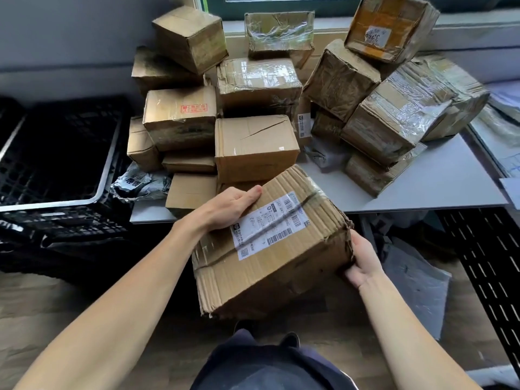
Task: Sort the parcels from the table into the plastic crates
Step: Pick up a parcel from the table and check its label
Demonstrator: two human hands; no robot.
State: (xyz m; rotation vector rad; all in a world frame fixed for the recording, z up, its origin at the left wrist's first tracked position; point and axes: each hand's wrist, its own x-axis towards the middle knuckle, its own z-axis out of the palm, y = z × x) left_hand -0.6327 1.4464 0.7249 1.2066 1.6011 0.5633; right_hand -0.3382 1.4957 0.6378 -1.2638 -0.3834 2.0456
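A single wide-angle view sits on the person's head and looks forward and steeply down, with straight lines bowing near the edges. Both forearms run up from the bottom corners to the left hand (pixel 233 205) and right hand (pixel 363 260), which hold a cardboard parcel (pixel 270 249) close under the lens at the centre. Beyond it the table (pixel 439 178) and the stacked parcels (pixel 254 147) reach up to a window frame (pixel 281 8) at the top edge. A black crate (pixel 47 206) fills the left side. The person's dark clothing (pixel 267 361) shows at the bottom edge.
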